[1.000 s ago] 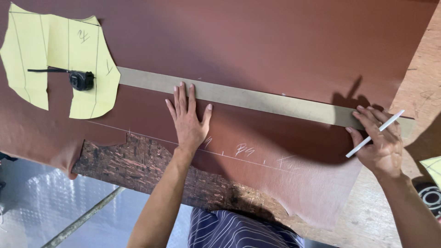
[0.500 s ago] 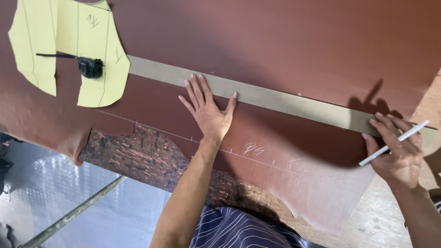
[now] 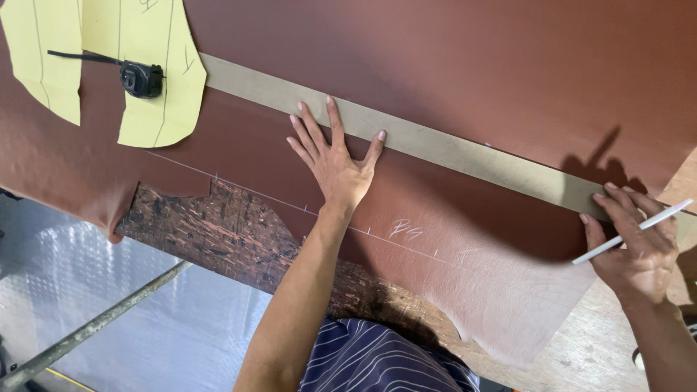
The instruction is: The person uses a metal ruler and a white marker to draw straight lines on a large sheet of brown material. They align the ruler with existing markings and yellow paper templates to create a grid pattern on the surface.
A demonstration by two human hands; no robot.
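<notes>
A large reddish-brown leather hide covers the worn wooden table. Across it lies a long tan strip, like a straightedge, running from upper left to right. My left hand is spread flat on the leather, fingertips touching the strip's lower edge. My right hand rests on the strip's right end and holds a thin white marking pen. White chalk lines and marks run along the leather below the strip.
Yellow paper pattern pieces lie on the hide at the upper left, with a small black weight and strap on them. Below the table's edge are a silvery floor covering and a metal bar.
The view has shifted so everything sits further left and up. My left hand has slid up so its fingertips meet the strip. My right hand stays at the strip's right end with the pen.
</notes>
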